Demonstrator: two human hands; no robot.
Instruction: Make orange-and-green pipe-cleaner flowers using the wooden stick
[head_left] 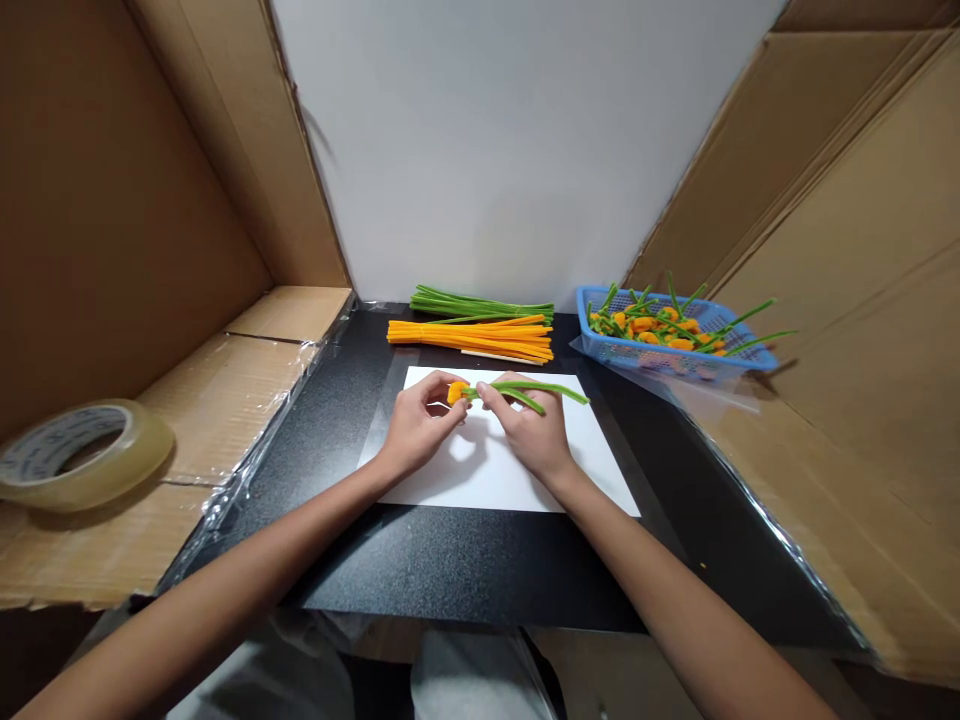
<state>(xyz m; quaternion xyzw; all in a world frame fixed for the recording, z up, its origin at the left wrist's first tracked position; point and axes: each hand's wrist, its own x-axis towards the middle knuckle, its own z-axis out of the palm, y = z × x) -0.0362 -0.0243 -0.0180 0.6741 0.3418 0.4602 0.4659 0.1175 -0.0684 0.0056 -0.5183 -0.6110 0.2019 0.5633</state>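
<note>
A small pipe-cleaner flower with an orange head (457, 392) and long green stems (551, 388) is held over a white sheet (465, 490). My left hand (422, 420) has its thumb and fingers closed around the orange head. With thumb and fingers pinched, my right hand (534, 425) grips the green stems just right of the head. Two green ends stick out to the right, past my right hand. Some of the fingertips are hidden behind the flower and the hands.
Green sticks (480, 303) and orange sticks (469, 335) lie bundled behind the sheet. A blue basket (675, 358) of orange and green pieces stands at the back right. A tape roll (86, 455) rests on cardboard (202, 400) at the left.
</note>
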